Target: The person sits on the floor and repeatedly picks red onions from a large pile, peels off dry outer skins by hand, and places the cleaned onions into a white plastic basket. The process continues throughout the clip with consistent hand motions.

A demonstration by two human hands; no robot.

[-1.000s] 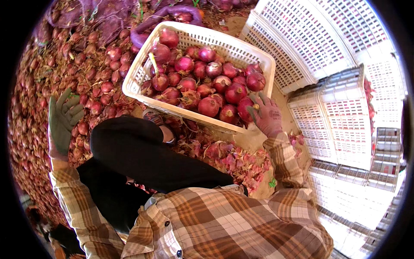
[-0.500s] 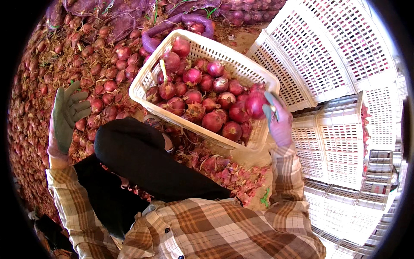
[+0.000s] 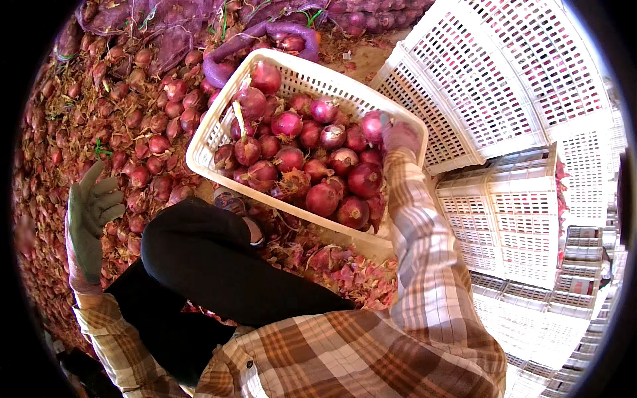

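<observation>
A white perforated plastic crate [image 3: 292, 217] full of red onions [image 3: 322, 199] lies in front of my bent legs. My right hand [image 3: 400, 136], in a thin glove, reaches into the crate's far right end, its fingers around a large red onion [image 3: 373, 126]; the fingertips are partly hidden. My left hand [image 3: 95, 205], in a grey-green glove, is raised at the left with its fingers apart and nothing in it, above the pile of loose onions [image 3: 136, 176].
Stacked white crates [image 3: 494, 219] line the right side, some holding onions. Purple mesh sacks [image 3: 133, 23] and a purple mesh coil [image 3: 215, 66] lie at the back. Dry peelings [image 3: 365, 282] cover the ground below the crate. My black-trousered knee [image 3: 192, 245] is close to the crate.
My right hand has taken hold of an onion at the crate's right end, lifted it and moved it toward the far right corner. My left hand has moved down in the picture, still open.
</observation>
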